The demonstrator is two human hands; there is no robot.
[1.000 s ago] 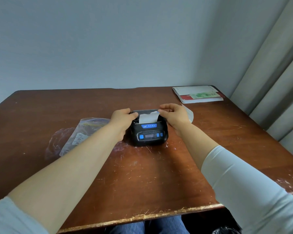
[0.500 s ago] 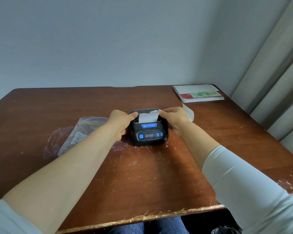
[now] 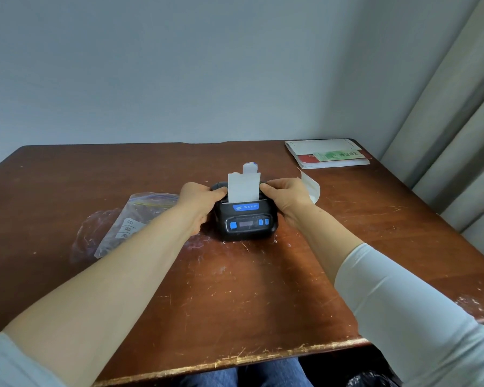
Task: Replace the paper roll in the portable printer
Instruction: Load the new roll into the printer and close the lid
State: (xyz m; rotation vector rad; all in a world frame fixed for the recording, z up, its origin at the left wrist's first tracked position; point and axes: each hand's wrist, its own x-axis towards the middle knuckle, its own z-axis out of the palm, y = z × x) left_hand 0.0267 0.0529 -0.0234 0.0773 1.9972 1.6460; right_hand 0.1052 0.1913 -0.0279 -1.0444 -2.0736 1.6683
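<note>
Fingers of both hands clamped on printer sides, paper strip upright

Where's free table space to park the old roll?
Free: near strip between printer and front table edge, though both forearms cross it; far-left corner beyond plastic bag. Crowded: right of printer, with loose paper strip and booklets.

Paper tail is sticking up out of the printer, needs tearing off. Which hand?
Probably right. The right hand has fingertips touching the paper strip; the left hand wraps the printer side, steadying it.
</note>
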